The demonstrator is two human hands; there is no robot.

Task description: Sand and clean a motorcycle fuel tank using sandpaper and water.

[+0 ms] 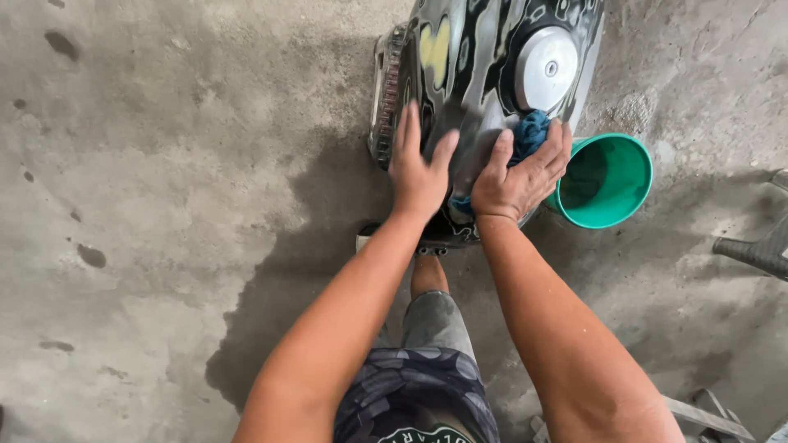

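Rag on the tank, twelve o'clock.
Left hand (419, 174) lies flat, fingers wide, on the tank (484, 74); right hand (519, 180) grips a blue rag (529, 131). The green bucket (611, 180) at three o'clock could tip if elbowed.

Bare concrete floor (164, 205), grey and mottled, with scattered dark spots (90, 256) toward the left edge. A broad darker patch (287, 271) (damp or shadow; it cannot be told which) spreads across the middle. Light is soft and even, daylight-like. At the right edge lies a dark ribbed object (759, 250); pale metal pieces (706, 414) occupy the lower right corner.
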